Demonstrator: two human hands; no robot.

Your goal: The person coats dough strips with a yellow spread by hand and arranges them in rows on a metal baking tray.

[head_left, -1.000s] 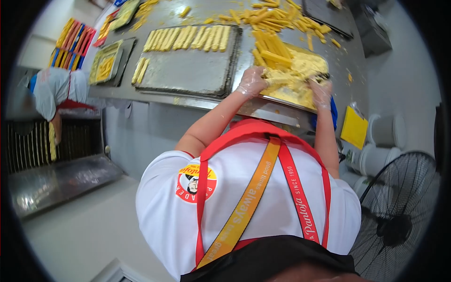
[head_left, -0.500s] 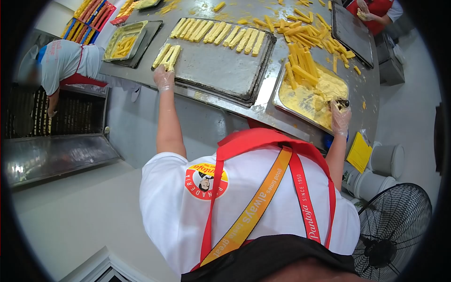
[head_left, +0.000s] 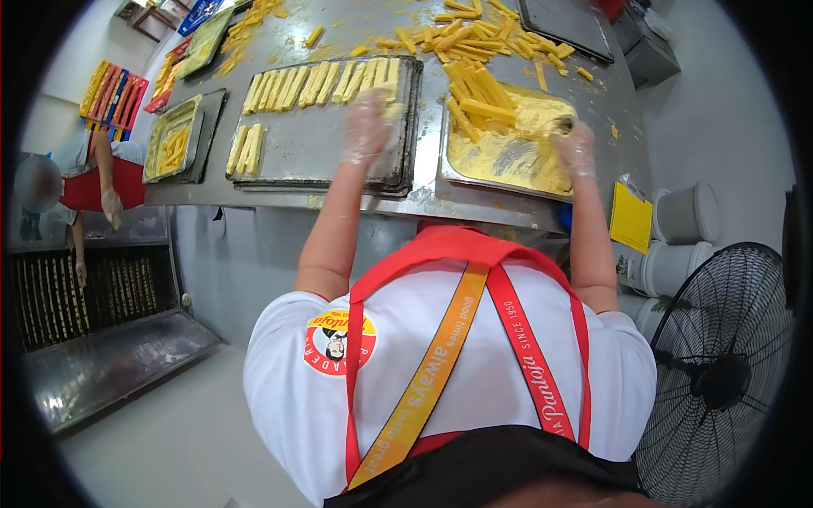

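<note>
My left hand, in a clear plastic glove, is smeared by motion over the right side of a dark baking tray; whether its fingers hold anything is unclear. A row of cream-coated sticks lines the tray's far edge, and a few more coated sticks lie at its near left. My gloved right hand is closed around a dark-handled tool whose working end I cannot make out. It is over the right side of a metal pan of pale yellow cream. Plain yellow sticks are heaped at that pan's far left.
Loose yellow sticks are strewn across the steel table. Another dark tray lies at the far right. A smaller pan stands left. A co-worker bends by a rack at left. A fan and white buckets are right.
My left hand has moved right, from the sticks at the tray's near left to its right side. Those sticks now lie apart from it. My right hand still grips the tool. The view has shifted.
</note>
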